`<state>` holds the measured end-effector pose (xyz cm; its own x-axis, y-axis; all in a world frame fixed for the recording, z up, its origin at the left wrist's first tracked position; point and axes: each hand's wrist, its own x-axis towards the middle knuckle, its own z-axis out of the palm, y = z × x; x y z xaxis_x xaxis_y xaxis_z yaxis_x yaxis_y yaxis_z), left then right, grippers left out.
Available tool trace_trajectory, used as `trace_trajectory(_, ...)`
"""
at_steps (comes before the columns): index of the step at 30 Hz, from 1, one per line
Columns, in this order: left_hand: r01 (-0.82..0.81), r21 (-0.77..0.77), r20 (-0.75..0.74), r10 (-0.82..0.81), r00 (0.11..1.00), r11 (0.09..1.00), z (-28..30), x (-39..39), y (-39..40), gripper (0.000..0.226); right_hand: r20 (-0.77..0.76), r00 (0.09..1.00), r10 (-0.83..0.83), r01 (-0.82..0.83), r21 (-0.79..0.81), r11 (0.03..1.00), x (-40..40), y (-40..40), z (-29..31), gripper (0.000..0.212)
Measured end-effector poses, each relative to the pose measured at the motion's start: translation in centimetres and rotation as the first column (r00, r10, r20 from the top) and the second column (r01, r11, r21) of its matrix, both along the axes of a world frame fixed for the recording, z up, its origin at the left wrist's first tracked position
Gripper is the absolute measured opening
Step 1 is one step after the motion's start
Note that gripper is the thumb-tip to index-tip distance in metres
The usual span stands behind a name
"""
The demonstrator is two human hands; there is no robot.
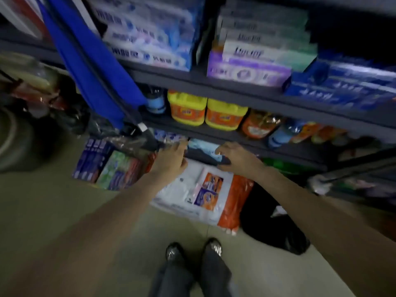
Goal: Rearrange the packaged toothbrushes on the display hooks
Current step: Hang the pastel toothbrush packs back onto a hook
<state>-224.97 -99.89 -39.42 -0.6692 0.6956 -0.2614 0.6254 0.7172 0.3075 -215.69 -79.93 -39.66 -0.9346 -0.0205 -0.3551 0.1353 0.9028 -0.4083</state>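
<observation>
The whole view is smeared by motion blur, so print on the boxes [147, 33] above the hands cannot be read. The left hand [171, 161] has its fingertips lost against crinkled plastic, and whether they grip anything cannot be told. The right hand [237, 159] curls over a pale blue pack [203, 146], its thumb side blurred. No toothbrush packs or hooks can be made out. Both forearms run off the frame's edges, and the legs are cut off below.
</observation>
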Motion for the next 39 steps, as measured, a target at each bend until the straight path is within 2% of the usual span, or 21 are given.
trace_trajectory(6, -0.074, 0.039, 0.102, 0.07, 0.992, 0.996, -15.2, 0.5, -1.4, 0.051, 0.15, 0.989, 0.0, -0.004, 0.024, 1.0, -0.7, -2.2, -19.0, 0.045)
trace_trajectory(9, -0.073, 0.041, 0.148, 0.066, 0.987, 0.997, -23.4, 0.8, -3.1, 0.05, 0.184, 0.964, 0.19, -0.215, 0.128, 0.968, -1.4, -3.2, -28.3, 0.047)
trace_trajectory(11, -0.103, 0.036, 0.169, 0.095, 0.981, 0.994, -28.7, 0.9, -4.6, 0.05, 0.189, 0.92, 0.344, -0.376, 0.177, 0.91, -1.5, -4.0, -34.8, 0.051)
trace_trajectory(12, -0.119, 0.023, 0.183, 0.112, 0.977, 0.993, -31.1, 1.1, -5.3, 0.051, 0.182, 0.882, 0.436, -0.467, 0.208, 0.859, -1.5, -4.3, -37.7, 0.055)
trace_trajectory(15, -0.144, -0.036, 0.206, 0.148, 0.967, 0.989, -36.9, 1.2, -6.7, 0.049, 0.159, 0.798, 0.582, -0.574, 0.494, 0.653, -1.5, -6.6, -44.2, 0.058)
trace_trajectory(16, -0.156, -0.045, 0.207, 0.162, 0.965, 0.987, -38.3, 1.2, -7.1, 0.048, 0.177, 0.741, 0.647, -0.623, 0.539, 0.566, -1.7, -7.3, -46.3, 0.054)
trace_trajectory(17, -0.17, -0.046, 0.213, 0.176, 0.961, 0.984, -39.3, 1.3, -7.4, 0.047, 0.235, 0.644, 0.728, -0.7, 0.566, 0.436, -2.1, -7.8, -47.4, 0.05)
trace_trajectory(18, -0.185, -0.041, 0.222, 0.19, 0.956, 0.982, -40.1, 1.3, -7.7, 0.047, 0.273, 0.637, 0.721, -0.731, 0.509, 0.454, -2.3, -8.1, -47.9, 0.051)
trace_trajectory(19, -0.193, -0.037, 0.23, 0.196, 0.953, 0.98, -40.7, 1.4, -7.9, 0.047, 0.289, 0.701, 0.652, -0.698, 0.464, 0.545, -2.2, -8.4, -48.9, 0.054)
trace_trajectory(21, -0.192, -0.053, 0.249, 0.199, 0.948, 0.98, -41.1, 1.6, -8.2, 0.048, 0.301, 0.706, 0.641, -0.693, 0.482, 0.536, -2.3, -8.5, -49.9, 0.055)
trace_trajectory(23, -0.207, -0.059, 0.27, 0.215, 0.939, 0.977, -40.6, 1.7, -8.2, 0.048, 0.311, 0.719, 0.622, -0.687, 0.455, 0.567, -2.3, -8.3, -49.4, 0.047)
trace_trajectory(24, -0.23, -0.055, 0.283, 0.236, 0.93, 0.972, -39.9, 1.6, -8.2, 0.048, 0.259, 0.749, 0.61, -0.653, 0.449, 0.61, -2.3, -8.3, -48.3, 0.043)
trace_trajectory(25, -0.259, -0.05, 0.301, 0.262, 0.917, 0.965, -38.9, 1.6, -8.0, 0.047, 0.291, 0.797, 0.53, -0.604, 0.361, 0.71, -2.2, -8.3, -46.6, 0.038)
trace_trajectory(27, -0.32, -0.041, 0.343, 0.314, 0.885, 0.946, -36.1, 1.0, -7.5, 0.044, 0.233, 0.921, 0.313, -0.372, 0.282, 0.884, -2.4, -7.9, -42.3, 0.029)
trace_trajectory(29, -0.38, -0.007, 0.418, 0.348, 0.839, 0.925, -31.9, 0.3, -6.4, 0.043, 0.105, 0.992, 0.071, -0.082, 0.101, 0.992, -3.3, -6.9, -37.0, 0.029)
trace_trajectory(32, -0.497, 0.114, 0.511, 0.378, 0.772, 0.86, -23.3, -1.5, -3.6, 0.041, 0.053, 0.993, -0.103, 0.109, -0.132, 0.985, -5.3, -5.5, -26.4, 0.03)
trace_trajectory(36, -0.603, 0.365, 0.613, 0.304, 0.729, 0.709, -7.9, -5.6, -0.5, 0.003, 0.059, 0.977, -0.207, 0.215, -0.251, 0.944, -8.0, -3.4, -8.6, 0.031)
trace_trajectory(39, -0.551, 0.458, 0.626, 0.187, 0.757, 0.698, 6.2, -8.3, 0.9, 0.021, 0.091, 0.964, -0.249, 0.264, -0.413, 0.872, -9.1, -1.8, 6.6, 0.013)
